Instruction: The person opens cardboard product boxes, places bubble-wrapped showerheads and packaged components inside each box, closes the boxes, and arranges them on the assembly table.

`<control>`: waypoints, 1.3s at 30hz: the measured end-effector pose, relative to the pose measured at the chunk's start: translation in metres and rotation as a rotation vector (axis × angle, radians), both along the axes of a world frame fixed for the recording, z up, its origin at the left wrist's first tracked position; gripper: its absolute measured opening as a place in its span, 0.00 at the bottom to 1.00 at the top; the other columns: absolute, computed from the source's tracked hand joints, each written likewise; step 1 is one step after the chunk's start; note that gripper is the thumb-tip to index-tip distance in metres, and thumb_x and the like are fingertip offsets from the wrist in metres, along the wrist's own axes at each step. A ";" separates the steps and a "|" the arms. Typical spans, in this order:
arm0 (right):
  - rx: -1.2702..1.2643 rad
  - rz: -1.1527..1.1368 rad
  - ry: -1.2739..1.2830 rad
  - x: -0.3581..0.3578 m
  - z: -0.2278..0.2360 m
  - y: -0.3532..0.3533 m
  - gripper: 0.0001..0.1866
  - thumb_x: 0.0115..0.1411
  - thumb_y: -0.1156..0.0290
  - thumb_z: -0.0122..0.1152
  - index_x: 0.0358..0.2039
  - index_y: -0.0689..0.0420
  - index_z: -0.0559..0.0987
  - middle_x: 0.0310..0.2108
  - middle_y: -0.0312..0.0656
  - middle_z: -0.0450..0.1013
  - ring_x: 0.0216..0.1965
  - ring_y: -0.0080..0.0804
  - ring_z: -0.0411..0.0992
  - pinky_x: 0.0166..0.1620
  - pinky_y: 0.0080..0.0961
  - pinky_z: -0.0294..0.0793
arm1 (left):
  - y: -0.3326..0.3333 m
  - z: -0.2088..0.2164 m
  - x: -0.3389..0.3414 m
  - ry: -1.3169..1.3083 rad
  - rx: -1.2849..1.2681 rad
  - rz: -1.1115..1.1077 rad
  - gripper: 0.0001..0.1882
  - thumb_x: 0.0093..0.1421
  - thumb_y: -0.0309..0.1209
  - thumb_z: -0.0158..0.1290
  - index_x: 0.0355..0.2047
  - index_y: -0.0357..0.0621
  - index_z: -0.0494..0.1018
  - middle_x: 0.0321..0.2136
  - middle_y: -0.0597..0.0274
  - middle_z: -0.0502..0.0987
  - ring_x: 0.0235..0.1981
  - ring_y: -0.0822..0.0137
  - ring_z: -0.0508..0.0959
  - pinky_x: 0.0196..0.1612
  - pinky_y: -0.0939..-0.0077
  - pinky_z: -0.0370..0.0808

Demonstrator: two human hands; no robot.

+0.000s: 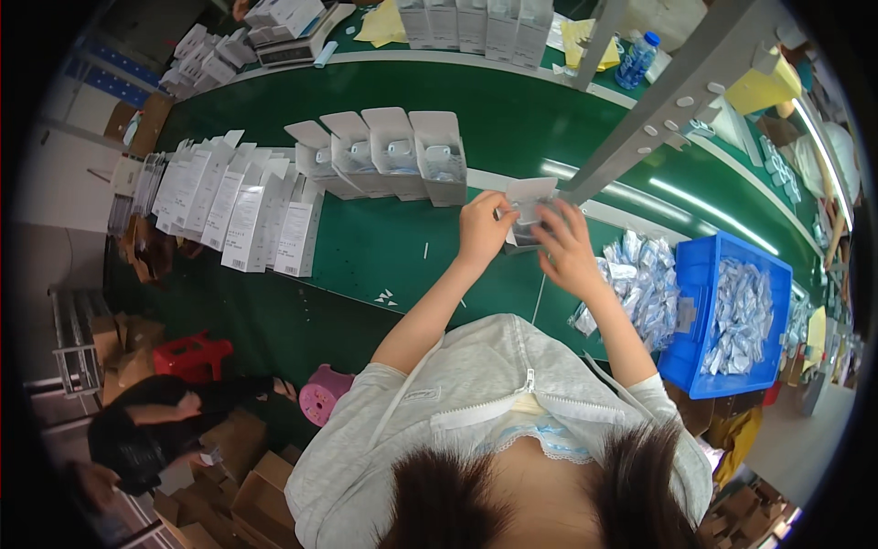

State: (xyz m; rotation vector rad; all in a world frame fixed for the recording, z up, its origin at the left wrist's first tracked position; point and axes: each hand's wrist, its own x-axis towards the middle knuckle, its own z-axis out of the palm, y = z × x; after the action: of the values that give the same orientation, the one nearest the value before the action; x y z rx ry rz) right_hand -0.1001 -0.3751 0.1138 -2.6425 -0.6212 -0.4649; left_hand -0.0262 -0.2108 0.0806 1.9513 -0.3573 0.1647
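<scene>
In front of me stands an open white carton (531, 190) with its lid flap raised. Something clear, like plastic, shows inside it, mostly covered by my fingers. At the carton's left edge, my left hand (483, 231) has its fingers curled against the side, thumb and fingertips closed on it. My right hand (571, 245) reaches over the opening from the right, its fingers bent and apart, slightly blurred. To the left, a row of open white cartons (445, 188) holds clear-wrapped contents with pale device-like parts on top.
Closed white cartons (247, 224) stand packed at the left. Silvery sachets (640, 284) lie in a heap on the right beside a blue bin (690, 343) of similar sachets. A metal post (658, 114) slants across the green table (375, 252). Another person (155, 425) is at lower left.
</scene>
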 end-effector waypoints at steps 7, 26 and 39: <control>0.695 -0.169 0.360 -0.001 -0.093 -0.017 0.45 0.37 0.80 0.59 0.57 0.60 0.51 0.54 0.48 0.57 0.59 0.39 0.51 0.59 0.29 0.49 | 0.016 -0.003 -0.003 0.120 -0.199 -0.204 0.12 0.48 0.23 0.55 0.34 0.38 0.70 0.36 0.58 0.74 0.34 0.68 0.75 0.35 0.78 0.72; 0.747 -0.314 0.456 0.065 -0.127 0.062 0.41 0.42 0.74 0.66 0.55 0.59 0.55 0.50 0.50 0.62 0.52 0.43 0.62 0.53 0.30 0.61 | 0.311 0.033 0.053 -0.191 0.543 0.808 0.25 0.46 0.24 0.54 0.47 0.39 0.62 0.49 0.51 0.63 0.50 0.53 0.63 0.49 0.64 0.63; 0.751 -0.208 0.519 0.081 -0.145 0.088 0.47 0.42 0.76 0.65 0.59 0.60 0.47 0.54 0.50 0.57 0.56 0.43 0.57 0.56 0.30 0.57 | 0.331 0.047 0.068 0.122 1.193 0.652 0.38 0.46 0.26 0.56 0.57 0.44 0.51 0.59 0.51 0.50 0.59 0.47 0.50 0.56 0.50 0.49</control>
State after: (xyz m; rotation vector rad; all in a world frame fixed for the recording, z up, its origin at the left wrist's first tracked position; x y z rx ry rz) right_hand -0.0189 -0.2869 -0.0313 -1.9734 0.0118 -0.0274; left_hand 0.0415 0.1204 0.1275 3.1912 0.3984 0.2851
